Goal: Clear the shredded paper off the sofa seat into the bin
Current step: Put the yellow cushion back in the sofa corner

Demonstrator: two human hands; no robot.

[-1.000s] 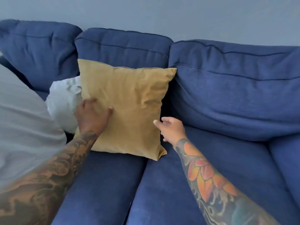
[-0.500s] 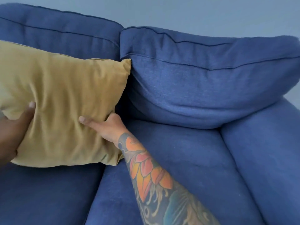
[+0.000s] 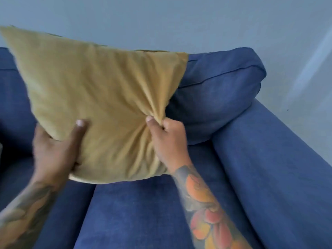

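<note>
A mustard-yellow cushion (image 3: 100, 97) hangs in the air above the blue sofa seat (image 3: 143, 212), tilted, and hides most of the back cushions. My left hand (image 3: 55, 150) grips its lower left edge, thumb on the front. My right hand (image 3: 167, 139) pinches a bunch of its fabric at the lower right. No shredded paper and no bin show in this view. The visible part of the seat is bare blue fabric.
The sofa's right armrest (image 3: 278, 168) runs along the right side. A blue back cushion (image 3: 219, 97) leans behind the yellow one. A pale grey wall (image 3: 179, 20) rises behind the sofa.
Both hands have closed on the yellow cushion and lifted it off the seat, up and to the right. The view has swung right toward the armrest; the white cushion is out of sight.
</note>
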